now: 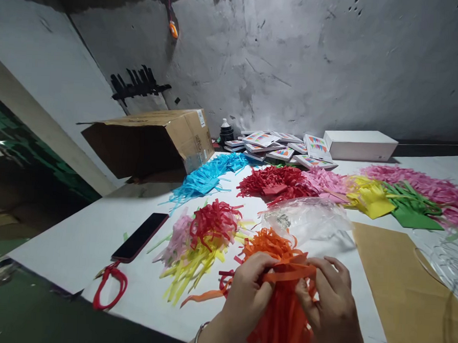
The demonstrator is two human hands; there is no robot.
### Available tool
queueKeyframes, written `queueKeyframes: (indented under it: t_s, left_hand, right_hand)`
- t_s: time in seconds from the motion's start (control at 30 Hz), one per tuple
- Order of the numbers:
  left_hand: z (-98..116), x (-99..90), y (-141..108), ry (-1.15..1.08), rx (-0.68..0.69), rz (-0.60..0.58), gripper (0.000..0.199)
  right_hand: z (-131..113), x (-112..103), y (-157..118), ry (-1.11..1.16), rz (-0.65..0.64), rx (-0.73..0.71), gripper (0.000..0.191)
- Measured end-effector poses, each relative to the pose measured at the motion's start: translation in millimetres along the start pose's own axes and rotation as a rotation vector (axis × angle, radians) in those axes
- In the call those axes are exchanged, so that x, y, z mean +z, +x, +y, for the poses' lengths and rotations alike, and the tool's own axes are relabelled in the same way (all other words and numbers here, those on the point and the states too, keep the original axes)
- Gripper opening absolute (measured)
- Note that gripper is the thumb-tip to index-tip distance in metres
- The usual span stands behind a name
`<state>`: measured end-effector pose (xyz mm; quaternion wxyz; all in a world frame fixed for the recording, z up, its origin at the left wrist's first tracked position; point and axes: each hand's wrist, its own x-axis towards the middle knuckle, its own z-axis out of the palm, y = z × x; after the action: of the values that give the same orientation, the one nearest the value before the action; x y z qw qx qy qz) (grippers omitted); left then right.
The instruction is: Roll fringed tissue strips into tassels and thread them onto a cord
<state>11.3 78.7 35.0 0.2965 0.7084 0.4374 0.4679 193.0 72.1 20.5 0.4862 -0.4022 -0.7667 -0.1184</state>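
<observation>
Both hands work on an orange paper tassel (282, 323) at the table's front edge. My left hand (248, 290) pinches an orange strip near the tassel's upper end. On the other side, my right hand (328, 297) grips the same area with bent fingers. A band of orange paper stretches between the two hands. Just beyond them lies a heap of orange fringe (267, 242). Left of my hands is a pile of red fringe (216, 222), yellow strips (193, 267) and pale pink strips (177, 240).
A phone (141, 237) with a red strap lies left. Behind are blue fringe (209, 175), dark red fringe (270, 184), clear plastic bags (311, 217), flat printed boxes (261, 139), a white box (361, 145) and an open carton (188, 138). Brown card (407, 288) lies right.
</observation>
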Motion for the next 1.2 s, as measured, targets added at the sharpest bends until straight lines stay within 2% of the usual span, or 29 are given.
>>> queueKeyframes:
  t_s: [0.1,0.23,0.37,0.5,0.73,0.8,0.93,1.07,1.13,1.2]
  left_hand:
    - [0,2.5,0,0.145,0.146,0.043,0.026]
    - [4,9.4,-2,0.301,0.239,0.053,0.023]
    - [7,14.1,-3,0.429,0.277,0.037,0.016]
    - [8,17.1,-3,0.487,0.287,0.015,0.018]
    - [10,16.8,0,0.555,0.3,-0.049,0.016]
    - [8,14.8,1,0.558,0.342,-0.049,0.016]
    - [4,9.1,9,0.504,0.42,-0.06,0.02]
    - [4,2.7,17,0.508,0.539,-0.024,0.033]
    - [5,-0.2,20,0.545,0.589,-0.05,0.034]
    - [7,-3.4,24,0.566,0.643,-0.092,0.028]
  right_hand:
    - [-6,-2,5,-0.044,0.025,0.011,0.009]
    - [-18,2,4,-0.056,0.042,0.042,0.027]
    - [-21,10,2,-0.108,0.006,0.116,0.034]
    - [-17,14,2,-0.138,-0.016,0.115,0.035]
    - [-7,10,-1,-0.296,-0.047,0.154,0.032]
    - [-5,7,-1,-0.224,-0.108,0.19,0.028]
    - [5,3,3,-0.023,-0.174,0.356,0.022]
    - [11,-2,11,0.081,-0.241,0.441,0.02]
    - [10,-5,16,0.139,-0.286,0.474,0.021]
    - [8,-6,18,0.188,-0.317,0.483,0.023]
